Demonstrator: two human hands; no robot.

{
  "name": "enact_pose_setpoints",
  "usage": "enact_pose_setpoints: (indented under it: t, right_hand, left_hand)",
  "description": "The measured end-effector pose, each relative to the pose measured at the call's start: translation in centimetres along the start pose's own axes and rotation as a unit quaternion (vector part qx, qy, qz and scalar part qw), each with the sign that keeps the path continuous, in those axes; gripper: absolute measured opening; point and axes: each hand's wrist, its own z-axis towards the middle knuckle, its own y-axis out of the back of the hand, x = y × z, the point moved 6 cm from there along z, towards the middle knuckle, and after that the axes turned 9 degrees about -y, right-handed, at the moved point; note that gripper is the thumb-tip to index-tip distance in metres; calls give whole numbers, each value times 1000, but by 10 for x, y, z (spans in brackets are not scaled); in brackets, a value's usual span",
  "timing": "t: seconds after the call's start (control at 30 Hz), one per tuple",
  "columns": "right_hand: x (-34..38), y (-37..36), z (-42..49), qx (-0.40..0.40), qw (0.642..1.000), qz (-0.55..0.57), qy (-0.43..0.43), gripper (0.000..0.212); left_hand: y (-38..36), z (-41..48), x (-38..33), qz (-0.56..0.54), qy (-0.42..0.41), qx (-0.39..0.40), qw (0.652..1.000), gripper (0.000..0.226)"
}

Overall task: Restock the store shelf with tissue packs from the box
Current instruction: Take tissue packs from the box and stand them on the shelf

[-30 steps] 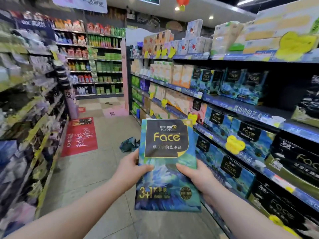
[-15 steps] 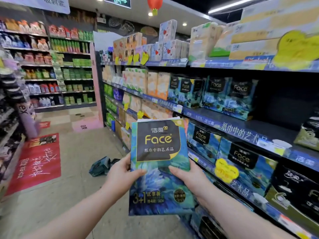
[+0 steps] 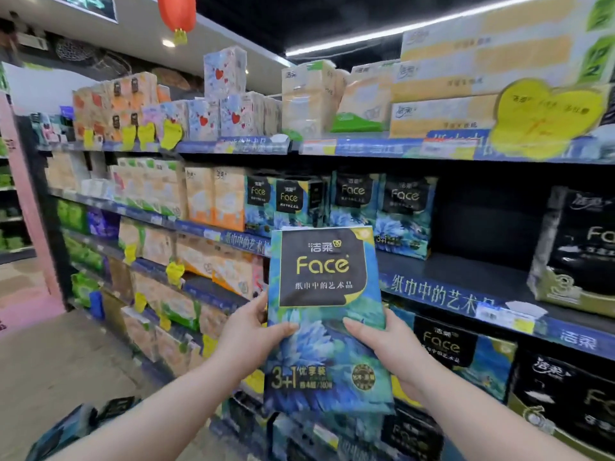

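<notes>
The left hand and right hand each grip one side of an upright blue-green floral tissue pack with a black "Face" label, thumbs across its front, held in the air before the dark store shelf. This looks like the placing step. Next the pack likely needs lifting over the blue price strip into the bare gap between matching blue packs and a black-and-gold tissue pack, nudging neither.

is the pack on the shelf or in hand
In hand: the left hand and right hand grip the pack upright, in front of the shelf.
</notes>
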Motion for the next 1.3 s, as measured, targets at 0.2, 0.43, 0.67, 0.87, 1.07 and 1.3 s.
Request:
enact_pose_setpoints:
  t: [0.2, 0.43, 0.67, 0.87, 1.07, 1.3]
  right_hand:
    - [30, 30, 35, -121, 992, 11, 21, 30]
    - [65, 100, 65, -213, 975, 1, 61, 33]
    - [90, 175, 100, -235, 968, 10, 88, 41]
    - [93, 232, 124, -250, 961, -12, 114, 57]
    - [83, 271, 144, -262, 959, 22, 105, 48]
    - [74, 300, 153, -310, 941, 26, 130, 74]
  left_hand:
    - [-30, 88, 0, -17, -66, 76, 995, 53]
    - [-102, 164, -24, -50, -122, 151, 980, 49]
    - [-173, 223, -52, -45, -143, 164, 975, 46]
    - [-234, 254, -52, -48, -142, 161, 975, 65]
    - [-272, 274, -51, -55, -166, 171, 969, 78]
    - [-316, 300, -40, -72, -166, 261, 948, 91]
